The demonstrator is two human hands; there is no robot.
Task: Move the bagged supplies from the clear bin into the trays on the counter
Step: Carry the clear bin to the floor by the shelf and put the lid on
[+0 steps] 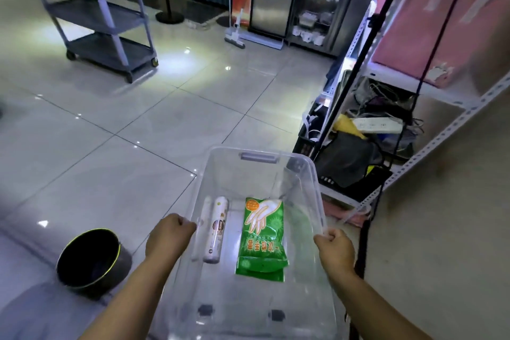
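I carry a clear plastic bin (303, 174) in front of me above the tiled floor. My left hand (168, 237) grips its left rim and my right hand (335, 252) grips its right rim. Inside, a green bag of disposable gloves (262, 237) lies flat in the middle. A white roll of bags (216, 229) lies along the left wall, with a second slimmer white roll (202, 225) beside it. No trays or counter are in view.
A black bucket (91, 259) stands on the floor at lower left. A grey three-tier cart (105, 19) is at the far left. A white metal shelf rack (441, 124) with cables and bags stands to the right, black stand poles (358, 69) before it.
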